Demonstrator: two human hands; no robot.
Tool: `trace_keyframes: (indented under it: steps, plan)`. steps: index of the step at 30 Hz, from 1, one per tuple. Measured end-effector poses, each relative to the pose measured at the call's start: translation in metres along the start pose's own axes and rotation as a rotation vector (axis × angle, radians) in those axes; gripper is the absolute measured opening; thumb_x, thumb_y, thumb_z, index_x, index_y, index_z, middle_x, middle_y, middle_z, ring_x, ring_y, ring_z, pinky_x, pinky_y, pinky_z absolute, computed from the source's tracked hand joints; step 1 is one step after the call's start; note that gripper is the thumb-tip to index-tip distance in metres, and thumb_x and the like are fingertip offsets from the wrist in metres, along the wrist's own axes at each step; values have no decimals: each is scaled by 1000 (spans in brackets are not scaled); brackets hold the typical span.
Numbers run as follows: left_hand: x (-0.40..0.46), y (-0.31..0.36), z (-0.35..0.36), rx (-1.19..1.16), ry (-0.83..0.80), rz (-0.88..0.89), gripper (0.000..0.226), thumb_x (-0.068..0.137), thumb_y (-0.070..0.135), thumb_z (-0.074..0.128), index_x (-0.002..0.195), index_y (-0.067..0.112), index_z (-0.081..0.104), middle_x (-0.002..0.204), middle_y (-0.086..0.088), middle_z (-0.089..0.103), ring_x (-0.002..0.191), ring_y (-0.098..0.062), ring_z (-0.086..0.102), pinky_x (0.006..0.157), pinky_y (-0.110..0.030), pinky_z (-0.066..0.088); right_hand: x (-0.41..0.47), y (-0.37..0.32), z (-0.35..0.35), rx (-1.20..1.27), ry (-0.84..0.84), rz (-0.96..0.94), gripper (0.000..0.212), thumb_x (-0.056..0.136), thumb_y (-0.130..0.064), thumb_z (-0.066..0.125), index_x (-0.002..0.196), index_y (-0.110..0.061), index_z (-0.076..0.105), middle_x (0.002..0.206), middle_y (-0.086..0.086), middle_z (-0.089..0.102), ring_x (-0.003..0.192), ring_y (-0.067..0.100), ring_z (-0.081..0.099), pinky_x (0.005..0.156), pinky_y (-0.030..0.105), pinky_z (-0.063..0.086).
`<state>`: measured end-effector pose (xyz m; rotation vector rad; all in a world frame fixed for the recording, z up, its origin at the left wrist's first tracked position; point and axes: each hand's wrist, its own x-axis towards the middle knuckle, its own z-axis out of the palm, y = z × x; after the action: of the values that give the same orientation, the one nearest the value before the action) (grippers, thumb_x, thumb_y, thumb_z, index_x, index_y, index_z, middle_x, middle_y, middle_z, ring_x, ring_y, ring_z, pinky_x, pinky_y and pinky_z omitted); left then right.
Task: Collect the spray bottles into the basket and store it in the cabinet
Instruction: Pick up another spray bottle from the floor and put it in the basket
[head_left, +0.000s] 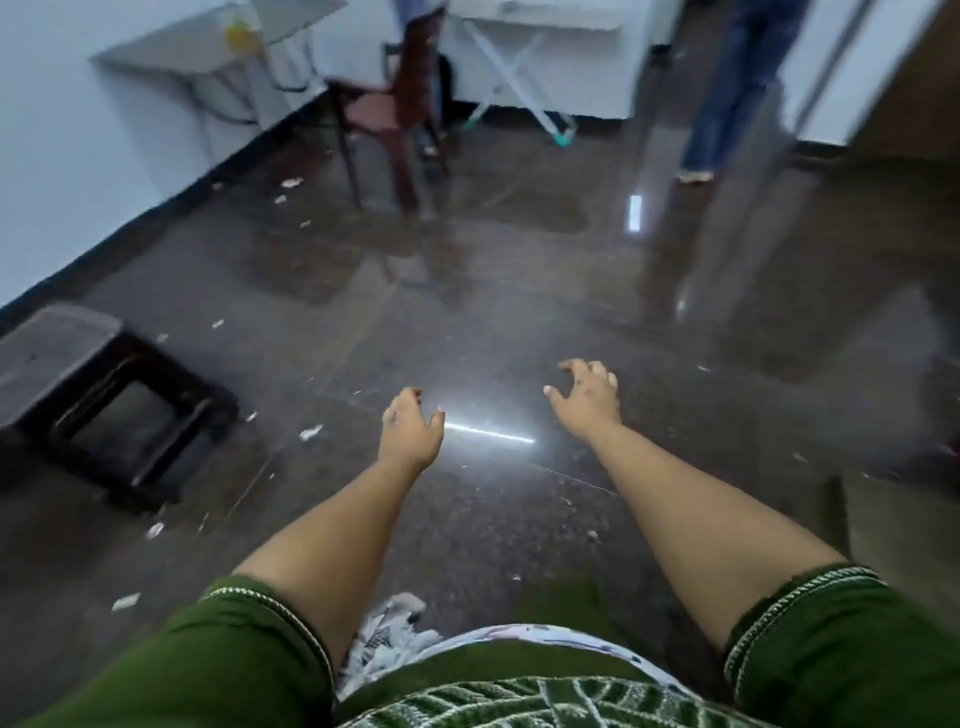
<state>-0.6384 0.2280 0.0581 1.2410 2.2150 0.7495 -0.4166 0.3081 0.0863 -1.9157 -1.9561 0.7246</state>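
Head view, looking forward and down over a dark, glossy floor (467, 322). Both forearms extend straight ahead from rolled green sleeves (270, 639), roughly parallel and apart. The left hand (410, 428) is seen from the back, wrist slightly bent, fingers loosely curled forward and the thumb spread to the inner side; it grips nothing. The right hand (589, 397) lies a little farther forward, palm downward, fingers spread and hooked in a claw-like curve, thumb pointing toward the left hand; it too is unclenched and empty. Neither hand touches any object; both are held above the floor, with a bright streak of reflected light (491, 433) between them. A low dark stool (78, 374) stands at the left near the wall; a dark wooden chair (389, 109) and a folding table (218, 47) stand farther back. The legs of a second person in blue trousers (727, 93) appear at upper right. Small white scraps (310, 432) are scattered on the floor. Spray bottles, basket and cabinet cannot be made out in this blurred view.
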Motion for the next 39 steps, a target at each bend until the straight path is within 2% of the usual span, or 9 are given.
trace_keyframes:
  steps: [7, 14, 22, 28, 35, 39]
  plan:
    - [-67, -115, -61, -126, 311, -499, 52, 93, 33, 54, 135, 5, 41, 136, -15, 50, 131, -32, 41, 107, -40, 36, 10, -84, 86, -129, -347, -327, 43, 89, -34, 58, 128, -19, 50, 134, 11, 42, 128, 31, 35, 103, 42, 37]
    - [-201, -181, -40, -254, 620, -992, 52, 94, 31, 54, 135, 2, 41, 135, -20, 52, 127, -37, 46, 105, -43, 39, -34, -123, 156, -297, -652, -687, 45, 89, -40, 57, 128, -19, 49, 133, 13, 42, 128, 33, 36, 104, 45, 41]
    - [-310, -203, 12, -387, 769, -1274, 52, 92, 33, 56, 131, 2, 43, 131, -20, 54, 120, -38, 52, 102, -44, 43, -115, -122, 220, -411, -889, -822, 47, 89, -38, 59, 129, -17, 47, 136, 16, 40, 129, 36, 37, 105, 42, 37]
    - [-321, -236, 39, -481, 721, -1358, 53, 92, 38, 55, 131, 4, 41, 130, -20, 54, 119, -38, 53, 103, -45, 43, -143, -119, 278, -500, -972, -840, 49, 89, -37, 59, 131, -15, 46, 135, 17, 39, 128, 36, 37, 105, 41, 38]
    - [-257, -306, 71, -563, 480, -1353, 55, 96, 33, 51, 139, 3, 36, 142, -19, 48, 127, -36, 49, 105, -41, 40, -146, -105, 388, -585, -1041, -699, 49, 91, -34, 58, 133, -13, 43, 137, 16, 36, 126, 36, 42, 103, 40, 42]
    - [-214, -370, 94, -592, 415, -1358, 56, 96, 35, 51, 139, 3, 36, 141, -18, 48, 127, -35, 49, 104, -41, 40, -137, -98, 459, -591, -1063, -646, 51, 90, -32, 59, 134, -11, 42, 139, 16, 34, 124, 35, 45, 101, 39, 44]
